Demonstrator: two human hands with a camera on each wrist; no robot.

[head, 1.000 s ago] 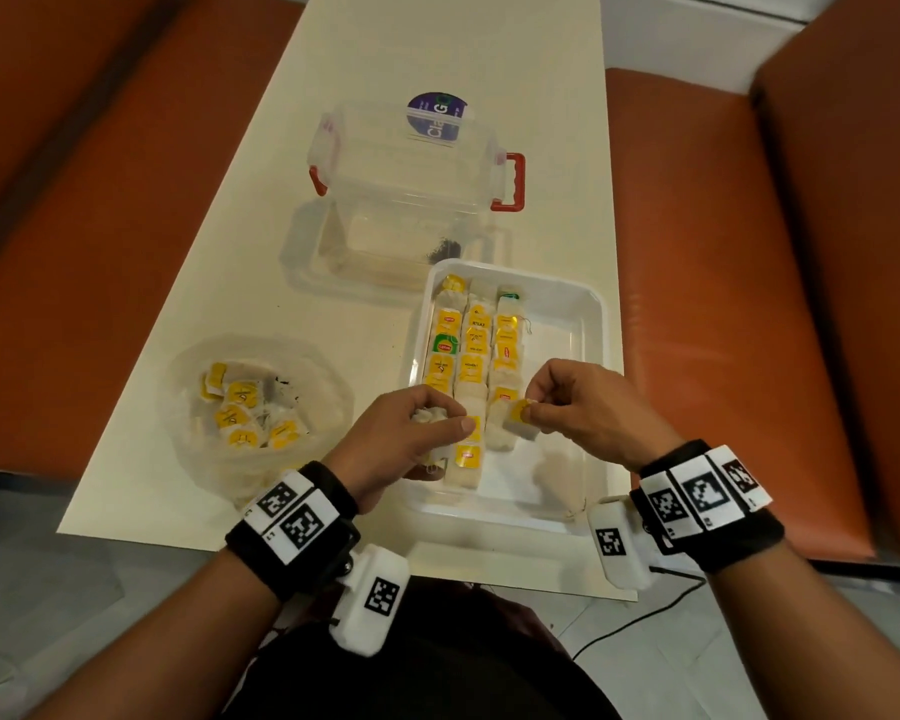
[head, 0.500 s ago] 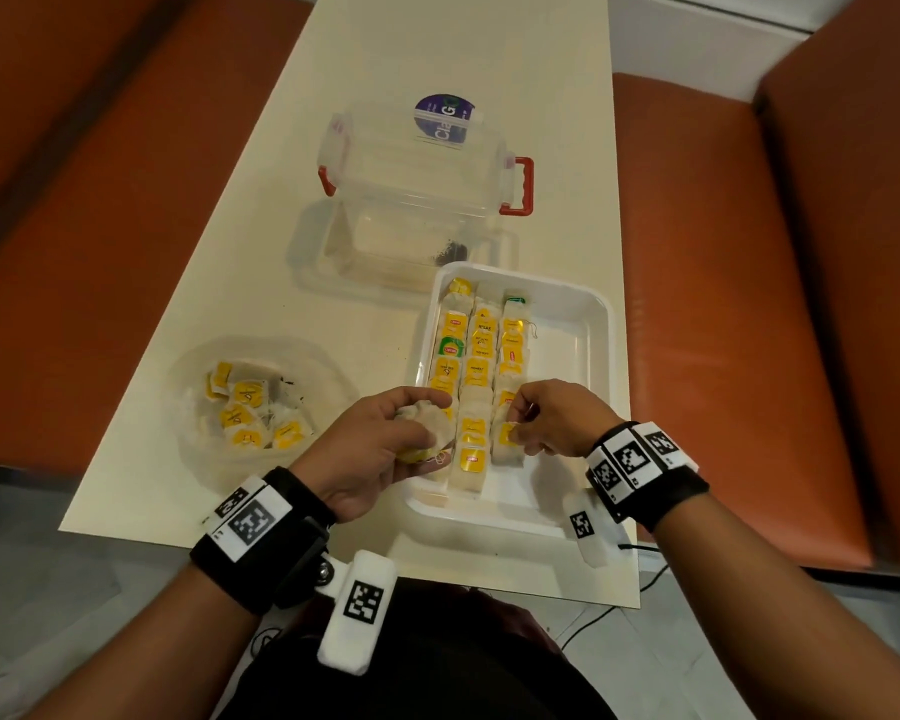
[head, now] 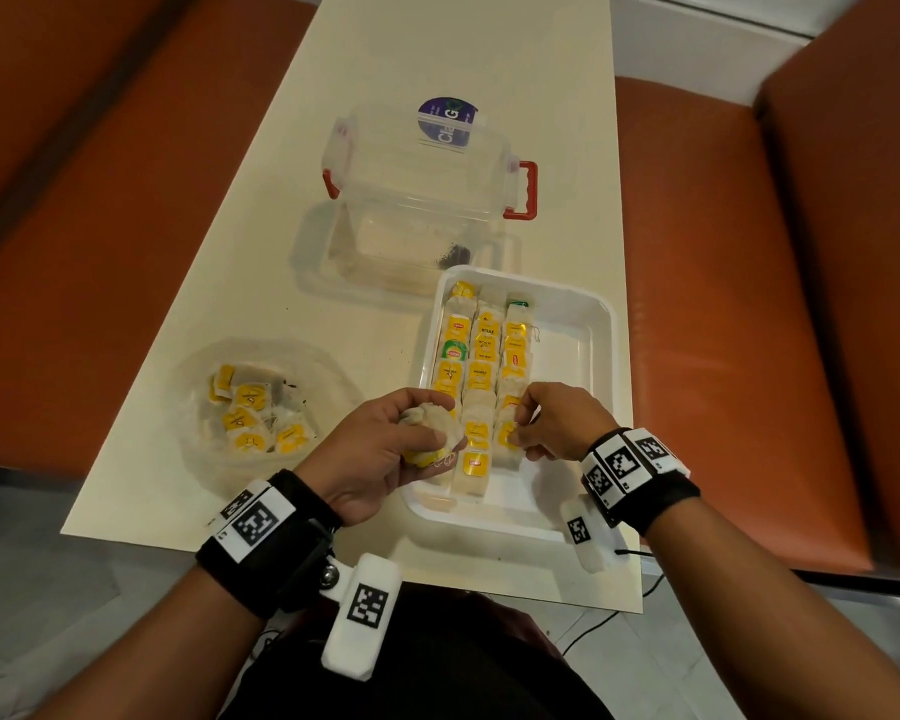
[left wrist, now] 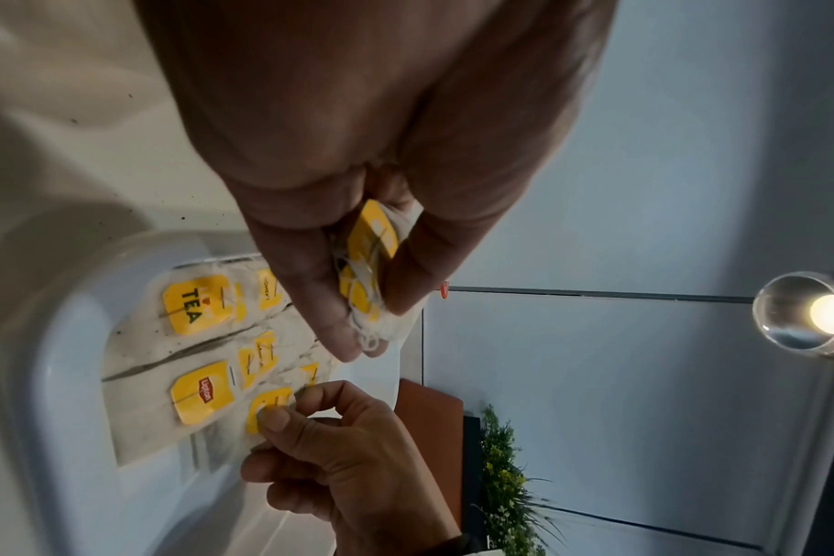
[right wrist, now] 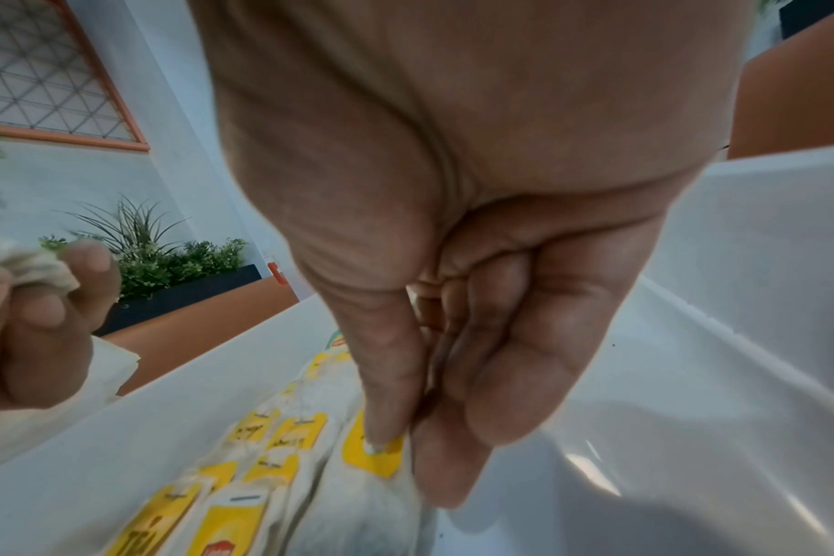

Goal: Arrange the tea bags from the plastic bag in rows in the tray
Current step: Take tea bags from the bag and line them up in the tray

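Right hand (head: 562, 426) pinches the yellow tag of a tea bag (head: 507, 440) between thumb and fingertips at the near end of the third row in the white tray (head: 598, 350), its other fingers curled under; the right wrist view shows the thumb tip (right wrist: 382, 438) pressed on that yellow tag, the bag lying flat on the tray floor. Left hand (head: 385, 452), just left of the tray's near-left corner and partly over it, curls around a small bundle of tea bags (head: 437, 428), white paper and yellow tags bunched in the fingers with string trailing below, as the left wrist view also shows (left wrist: 372, 263). Inside the tray, three rows of tea bags (head: 481, 366) run from the far wall toward the person, packed against the left side, mostly yellow-tagged with one green tag in the left row; the right part of the tray floor lies bare. Left of the tray, well apart from it, a clear plastic bag (head: 209, 433) sits open on the cream table (head: 437, 44) with several more yellow-tagged tea bags (head: 253, 418) heaped inside. Beyond the tray's far wall stands a clear storage box (head: 417, 200) with red handles and a few dark specks at its bottom.
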